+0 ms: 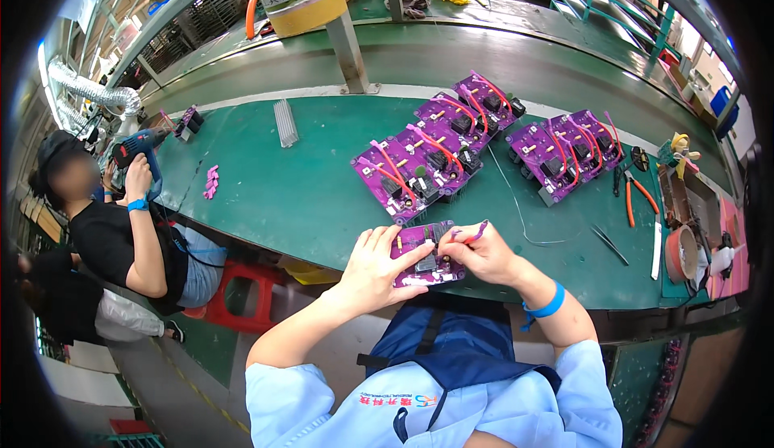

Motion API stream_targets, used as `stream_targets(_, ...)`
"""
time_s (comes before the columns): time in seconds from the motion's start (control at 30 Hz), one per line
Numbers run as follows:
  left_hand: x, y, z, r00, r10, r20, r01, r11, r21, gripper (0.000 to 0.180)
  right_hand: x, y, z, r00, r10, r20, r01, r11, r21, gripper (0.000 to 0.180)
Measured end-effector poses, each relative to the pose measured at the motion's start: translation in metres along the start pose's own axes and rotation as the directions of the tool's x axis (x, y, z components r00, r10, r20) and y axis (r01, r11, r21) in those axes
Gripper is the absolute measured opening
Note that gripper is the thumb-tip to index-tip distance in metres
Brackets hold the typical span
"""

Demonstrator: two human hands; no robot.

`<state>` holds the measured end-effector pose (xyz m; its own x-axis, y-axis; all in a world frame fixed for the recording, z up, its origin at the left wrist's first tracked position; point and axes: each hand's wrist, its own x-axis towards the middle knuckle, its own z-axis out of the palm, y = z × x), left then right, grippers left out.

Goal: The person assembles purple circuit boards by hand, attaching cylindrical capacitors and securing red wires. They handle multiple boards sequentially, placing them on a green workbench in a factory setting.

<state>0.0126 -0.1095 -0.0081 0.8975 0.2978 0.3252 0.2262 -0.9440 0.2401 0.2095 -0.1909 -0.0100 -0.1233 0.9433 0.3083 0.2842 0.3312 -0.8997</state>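
At the near edge of the green bench, my left hand [372, 264] grips a purple circuit board [397, 271] by its left side, thumb across its top. Black components and a grey metal heat sink stand on that board. My right hand [484, 255] is closed over the board's right side, its fingers pinching a red wire [461, 239] with a purple end. Where the wire meets the board is hidden by the fingers. Just beyond my hands lies a group of purple circuit boards [407, 158] with red wires looping up. Another set of boards [556, 154] sits to its right.
Orange-handled pliers [630, 200], tweezers [610, 245] and a white strip [656, 250] lie at the right, near a tape roll [681, 248]. A finned metal bar [285, 123] and pink pieces [211, 182] lie left. A person [133, 230] there holds a power drill [135, 148].
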Motion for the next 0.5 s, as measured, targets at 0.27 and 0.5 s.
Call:
stream_targets(0.27,0.001,-0.001,0.001,0.999,0.033,-0.038,-0.033,0.999,0.005,0.064,-0.014,-0.01,0.001,0.972,-0.164,-0.171,0.152,0.985,-0.08,0.009)
stream_targets(0.5,0.0,0.004,0.001,1.0,-0.025,-0.003,0.025,1.0,0.017,0.065,-0.013,-0.006,0.007,0.947,-0.078,-0.311,0.076,0.997,-0.019,0.014)
